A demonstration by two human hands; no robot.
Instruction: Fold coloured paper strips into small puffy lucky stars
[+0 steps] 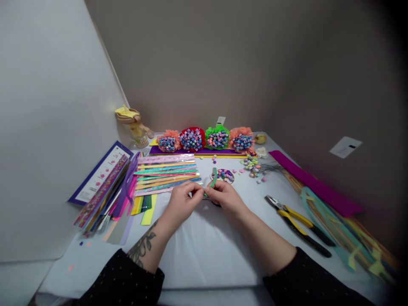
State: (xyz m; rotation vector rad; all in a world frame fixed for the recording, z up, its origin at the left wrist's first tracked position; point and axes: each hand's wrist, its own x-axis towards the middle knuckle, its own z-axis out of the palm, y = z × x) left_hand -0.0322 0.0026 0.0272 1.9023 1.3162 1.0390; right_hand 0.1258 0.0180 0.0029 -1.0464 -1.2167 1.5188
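Observation:
A narrow green paper strip (214, 177) stands up from between my fingertips, near the middle of the table. My right hand (227, 198) pinches it, thumb against fingers. Beside it my left hand (186, 199) is closed too, its thumb and forefinger meeting at the strip's lower end. The fold at the fingertips is too small to make out. Just behind my right hand lies a round dish of purple and pink paper stars (226, 174), partly hidden by that hand. A dark object under my right hand is mostly covered.
Shiny paper strips (167, 174) lie left of centre, more strip packs (105, 195) further left. Star-filled crepe flowers (191, 139) line the back. Loose stars (251, 165) and wires (270, 167) lie back right. Pliers (298, 225) rest right, beside a magenta roll (314, 182) and sticks.

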